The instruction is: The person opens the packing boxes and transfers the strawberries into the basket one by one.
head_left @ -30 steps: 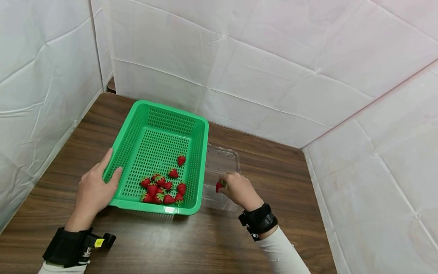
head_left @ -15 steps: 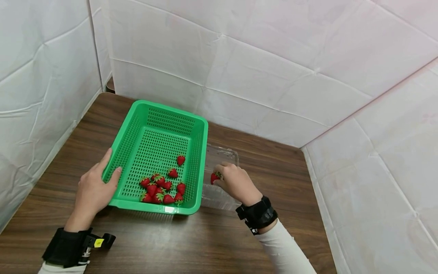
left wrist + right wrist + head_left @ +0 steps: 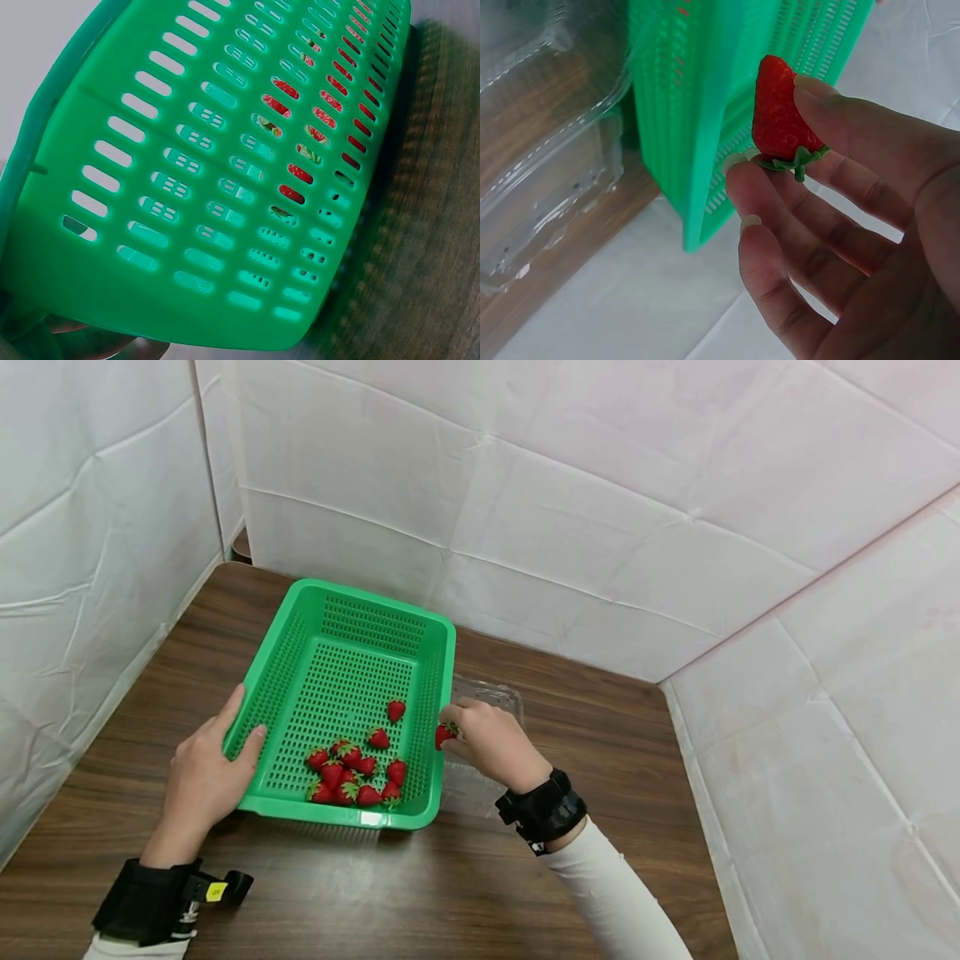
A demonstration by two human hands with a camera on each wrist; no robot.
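The left hand rests with relaxed fingers against the green perforated plastic basket, seemingly to steady it, while the right hand pinches one red strawberry just above its right rim, beside the clear plastic clamshell box.

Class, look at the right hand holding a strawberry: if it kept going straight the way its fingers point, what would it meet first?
Probably the right rim of the green basket; the right hand with its strawberry points left at it, though depth is unclear.
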